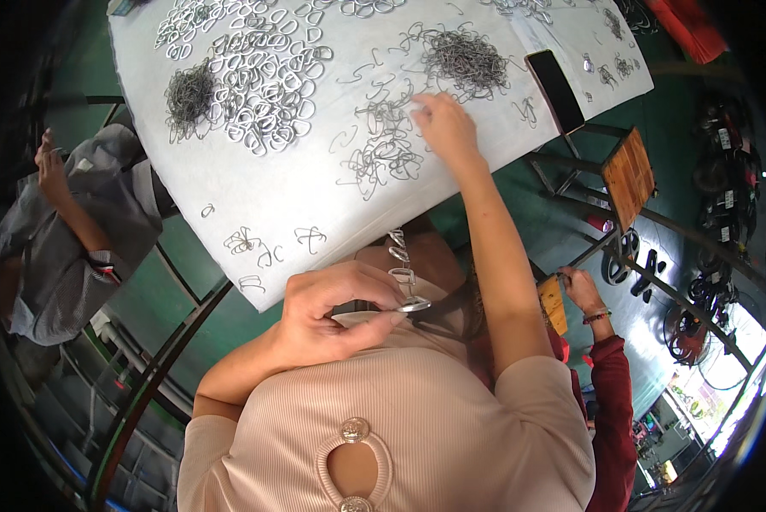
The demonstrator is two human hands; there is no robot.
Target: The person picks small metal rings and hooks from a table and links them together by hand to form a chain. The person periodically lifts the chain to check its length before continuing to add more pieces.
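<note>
My left hand (340, 311) is held in front of my chest, pinching a shiny metal D-ring (414, 305) between thumb and fingertips. From that ring a short chain of linked metal rings (399, 249) runs down past the table's near edge. My right hand (449, 128) reaches over the white-covered table (298, 179), its fingertips drawn together among loose, thin wire hooks (385, 154). Whatever lies between those fingertips is too small to make out. A dense heap of wire hooks (467, 61) sits just beyond that hand.
Many D-rings (268, 94) spread over the table's left part beside a dark wire heap (189, 92). A black phone (555, 90) lies at the right edge. One person (80, 222) is at left; another's red sleeve (612, 401) shows at right, near a wooden stool (629, 179).
</note>
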